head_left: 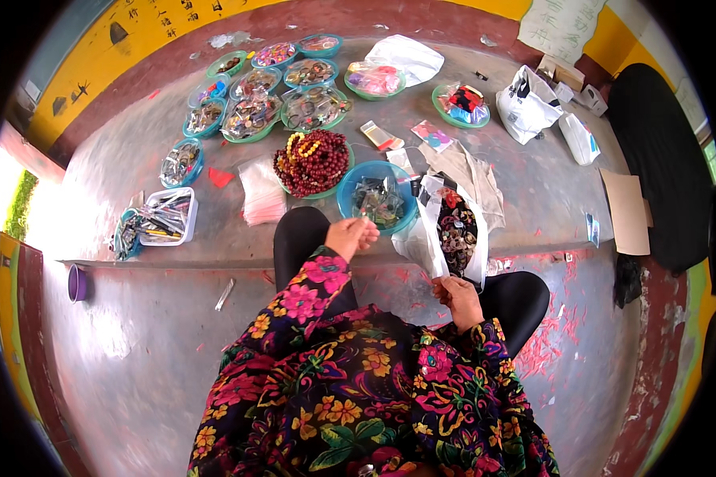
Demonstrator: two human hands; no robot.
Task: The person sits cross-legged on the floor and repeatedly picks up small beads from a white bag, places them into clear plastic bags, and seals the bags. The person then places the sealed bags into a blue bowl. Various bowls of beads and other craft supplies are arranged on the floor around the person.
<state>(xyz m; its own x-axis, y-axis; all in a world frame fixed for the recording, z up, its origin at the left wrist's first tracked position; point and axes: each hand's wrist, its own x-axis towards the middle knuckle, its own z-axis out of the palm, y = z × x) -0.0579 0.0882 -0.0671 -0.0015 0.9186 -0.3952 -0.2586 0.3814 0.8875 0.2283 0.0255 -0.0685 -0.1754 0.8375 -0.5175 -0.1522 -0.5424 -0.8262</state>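
Observation:
My left hand (pixel 350 236) is raised over my knee, fingers pinched on a small clear packet at the near edge of a blue bowl (pixel 348 184) full of clear packets. My right hand (pixel 457 296) grips the lower edge of a white plastic bag (pixel 423 238) that lies open and holds dark, multicoloured small items. A green bowl heaped with dark red and yellow beaded bracelets (pixel 313 163) stands just left of the blue bowl. Both sleeves are black with bright flowers.
Several green and blue bowls (pixel 250 118) of packed trinkets spread across the concrete floor at the back. A white tray (pixel 167 216) with tools sits left, a stack of clear bags (pixel 262 195) beside it. White bags (pixel 527 103), cardboard (pixel 625 211) and a black cloth (pixel 664 159) lie right.

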